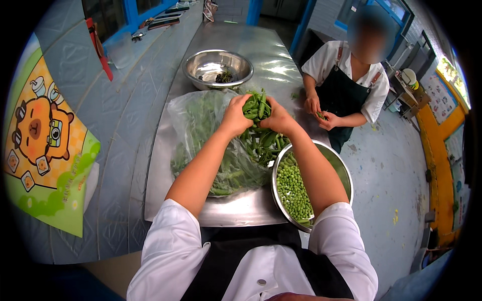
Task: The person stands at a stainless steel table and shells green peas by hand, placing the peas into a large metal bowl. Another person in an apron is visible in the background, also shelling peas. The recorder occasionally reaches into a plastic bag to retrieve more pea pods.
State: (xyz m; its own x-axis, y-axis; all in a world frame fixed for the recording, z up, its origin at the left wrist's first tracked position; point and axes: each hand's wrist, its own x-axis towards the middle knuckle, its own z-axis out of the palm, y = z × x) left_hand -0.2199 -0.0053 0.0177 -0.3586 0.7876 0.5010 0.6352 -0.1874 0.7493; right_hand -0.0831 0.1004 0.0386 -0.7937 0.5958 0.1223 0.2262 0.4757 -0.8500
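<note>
My left hand (pixel 236 113) and my right hand (pixel 275 119) are closed around a bunch of green pea pods (pixel 259 107) with some leafy bits, one hand on each side. Beneath them more pods (pixel 261 145) spill from a large clear plastic bag (pixel 196 155) of greens lying on the steel table. Below my right forearm a steel bowl (pixel 340 170) holds many shelled green peas (pixel 291 188); the forearm hides part of it.
A steel bowl (pixel 196 65) with dark scraps sits farther back on the table (pixel 211 35). At right, a co-worker (pixel 351 90) in a dark apron holds something small and green. A tiled ledge and colourful poster (pixel 45 135) are on the left.
</note>
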